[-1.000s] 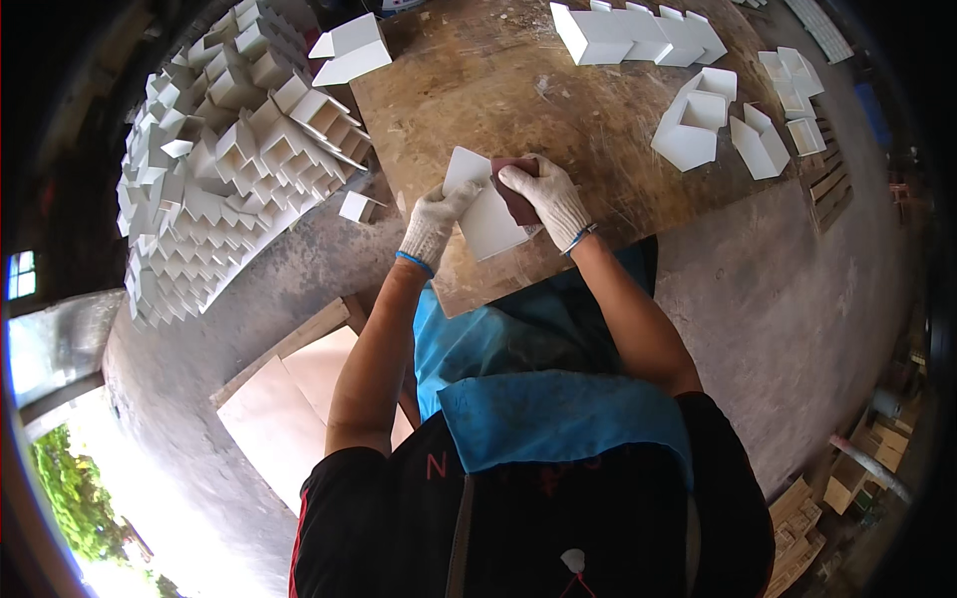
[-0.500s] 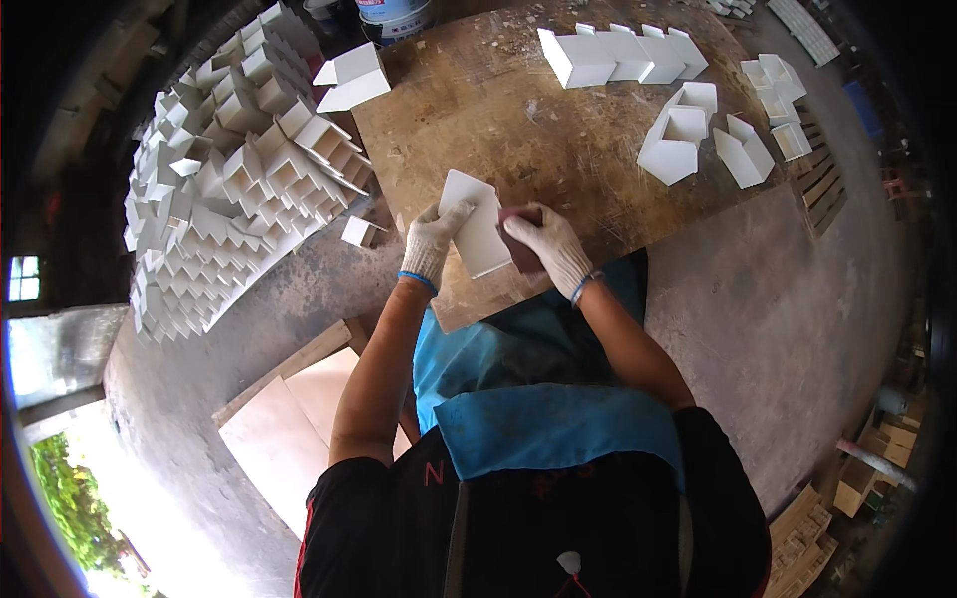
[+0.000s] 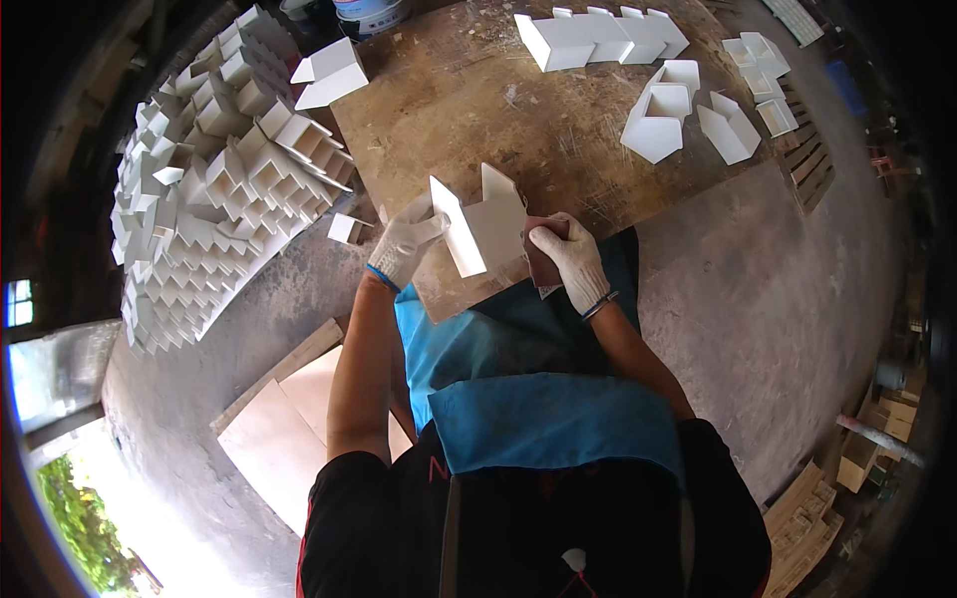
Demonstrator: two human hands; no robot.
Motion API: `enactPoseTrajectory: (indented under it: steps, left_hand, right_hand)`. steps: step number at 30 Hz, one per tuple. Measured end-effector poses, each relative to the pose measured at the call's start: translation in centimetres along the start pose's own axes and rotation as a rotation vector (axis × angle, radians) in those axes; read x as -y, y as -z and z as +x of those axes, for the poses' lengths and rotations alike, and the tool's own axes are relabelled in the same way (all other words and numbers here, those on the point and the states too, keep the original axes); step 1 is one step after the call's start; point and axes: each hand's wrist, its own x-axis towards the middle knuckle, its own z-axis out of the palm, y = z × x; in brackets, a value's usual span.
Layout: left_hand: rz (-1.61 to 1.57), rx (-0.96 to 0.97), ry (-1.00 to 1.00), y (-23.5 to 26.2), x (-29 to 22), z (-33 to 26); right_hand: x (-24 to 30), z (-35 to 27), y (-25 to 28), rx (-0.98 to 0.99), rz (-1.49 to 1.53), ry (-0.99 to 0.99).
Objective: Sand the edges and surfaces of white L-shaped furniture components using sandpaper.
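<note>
Both my hands wear pale knitted gloves and are above the near part of a worn brown worktable (image 3: 429, 120). My left hand (image 3: 404, 244) grips the left side panel of a white house-shaped box (image 3: 495, 231), its thumb lying on that panel. The box is tilted, with two pointed side panels standing up from a middle panel. In my right hand (image 3: 576, 261) is a piece of reddish-brown sandpaper (image 3: 542, 263), with the thumb pressed over its face. The sandpaper is up against the right edge of the box. The left fingers behind the panel are hidden.
A large stack of similar white boxes (image 3: 199, 209) stands to the left of the table. More sit on the table: a pair (image 3: 334, 75) at the far left, a row (image 3: 588, 42) at the back, others (image 3: 658, 120) at the right. Buckets (image 3: 369, 15) stand beyond.
The white box has been turned from a flat face to show both pointed panels. My right hand with the sandpaper has shifted right; my left hand has moved slightly left.
</note>
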Motion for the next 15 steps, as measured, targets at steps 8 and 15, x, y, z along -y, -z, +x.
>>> enactPoseTrajectory:
  steps: [8, 15]
  left_hand:
    - [0.949, -0.369, -0.480, 0.2, -1.4, -0.7]
    - [1.295, -0.386, -0.516, -2.6, -1.3, -0.8]
  right_hand:
    - [0.9, 0.1, -0.2, 0.013, -0.009, -0.058]
    - [-0.2, 3.5, -4.3, 0.084, -0.362, 0.066]
